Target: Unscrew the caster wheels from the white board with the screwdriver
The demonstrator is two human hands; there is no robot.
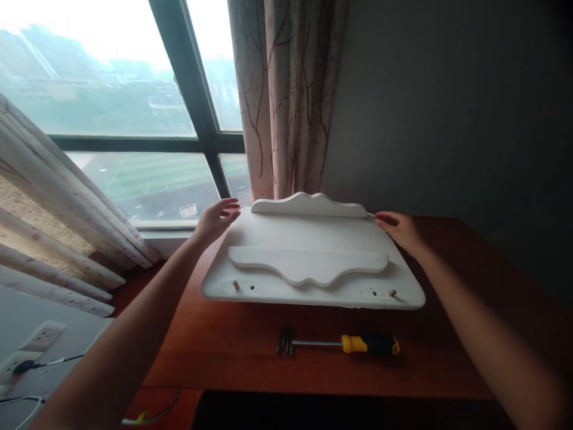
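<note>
A white board point(308, 230) with rounded corners lies on the wooden table. Along its far edge stands a white piece with a wavy top point(308, 206), and a second wavy white piece point(308, 263) sits nearer the front. Two wooden dowels point(236, 285) point(393, 293) stick up near the board's front corners, each beside a small dark hole. My left hand point(219, 218) is at the far left corner, fingers apart, holding nothing. At the far right corner my right hand point(398, 229) has its thumb and fingertips at the board's edge; its grip is hard to make out.
A yellow and black screwdriver point(370, 344) lies on the table point(224, 358) in front of the board, its tip by several screws point(285, 343). Behind are a window point(134, 143) and curtains point(290, 101). Wall sockets with a plug point(24, 366) are at lower left.
</note>
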